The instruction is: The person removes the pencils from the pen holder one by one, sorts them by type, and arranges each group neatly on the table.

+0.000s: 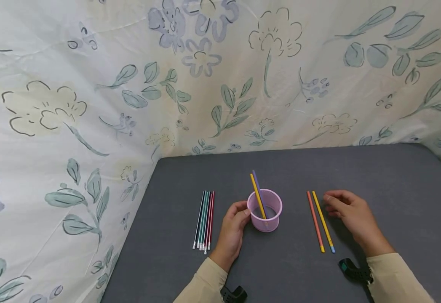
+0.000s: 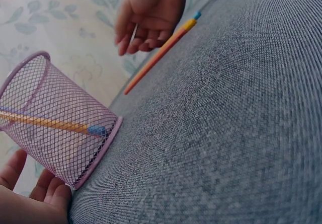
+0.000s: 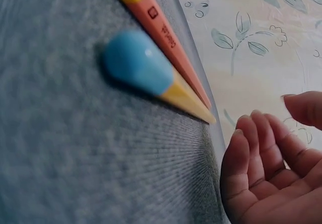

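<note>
A pink mesh pencil cup (image 1: 266, 225) stands on the table, holding a yellow pencil (image 1: 258, 195) and a purple pencil (image 1: 261, 191). My left hand (image 1: 231, 231) grips the cup's left side, fingers and thumb against the mesh; in the left wrist view its fingers (image 2: 56, 190) are low by the base. To the right lie an orange pencil (image 1: 315, 221) with a yellow end and a yellow pencil (image 1: 323, 221) with a blue end, side by side. Just right of them my right hand (image 1: 351, 214) hovers, its fingers loosely bent and holding nothing.
Several dark, green and red pencils (image 1: 204, 221) with white eraser ends lie in a bundle left of my left hand. The dark grey tabletop (image 1: 288, 269) ends at a flower-printed cloth (image 1: 220, 84) behind and on the left. Each wrist wears a black band (image 1: 354, 271).
</note>
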### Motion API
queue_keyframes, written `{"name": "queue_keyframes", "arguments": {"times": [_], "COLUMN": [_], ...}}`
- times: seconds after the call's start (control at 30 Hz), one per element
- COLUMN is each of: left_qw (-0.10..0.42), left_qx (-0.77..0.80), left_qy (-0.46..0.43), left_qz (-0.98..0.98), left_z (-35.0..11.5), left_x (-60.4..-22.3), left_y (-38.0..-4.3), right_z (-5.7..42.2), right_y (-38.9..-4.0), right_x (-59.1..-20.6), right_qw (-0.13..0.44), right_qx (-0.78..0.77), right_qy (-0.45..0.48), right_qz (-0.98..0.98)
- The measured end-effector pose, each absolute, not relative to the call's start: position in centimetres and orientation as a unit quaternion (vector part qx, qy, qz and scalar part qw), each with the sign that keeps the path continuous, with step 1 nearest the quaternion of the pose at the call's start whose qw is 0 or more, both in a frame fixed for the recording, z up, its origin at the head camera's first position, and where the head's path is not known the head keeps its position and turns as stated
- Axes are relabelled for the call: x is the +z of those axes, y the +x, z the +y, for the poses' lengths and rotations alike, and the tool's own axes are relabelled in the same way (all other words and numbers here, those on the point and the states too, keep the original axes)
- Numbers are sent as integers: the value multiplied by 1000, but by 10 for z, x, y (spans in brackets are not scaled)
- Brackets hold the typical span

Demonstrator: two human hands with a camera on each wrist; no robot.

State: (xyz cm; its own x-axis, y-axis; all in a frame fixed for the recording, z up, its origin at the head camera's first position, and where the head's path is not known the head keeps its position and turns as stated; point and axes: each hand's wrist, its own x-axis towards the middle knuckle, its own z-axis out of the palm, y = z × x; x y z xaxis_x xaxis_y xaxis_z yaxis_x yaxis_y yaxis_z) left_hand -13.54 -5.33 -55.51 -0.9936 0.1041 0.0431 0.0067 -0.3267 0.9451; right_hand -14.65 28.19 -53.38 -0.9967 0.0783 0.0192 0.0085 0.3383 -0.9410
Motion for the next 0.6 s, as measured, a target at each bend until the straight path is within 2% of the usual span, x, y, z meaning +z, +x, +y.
{"name": "queue_keyframes", "arguments": {"times": [0.2, 0.6], "left_qw": [34, 30], "left_qx": [814, 815], "left_qy": [49, 51], "left_qz": [578, 576], "left_z": [-53, -53], "left_x": [-556, -556], "left_y": [-136, -136], "right_z": [280, 266], "right_y": [-146, -142], "right_x": [-531, -516], "right_qw": [43, 32], "right_qx": [580, 612], "right_qy": [-13, 3], "right_qz": [-813, -790]}}
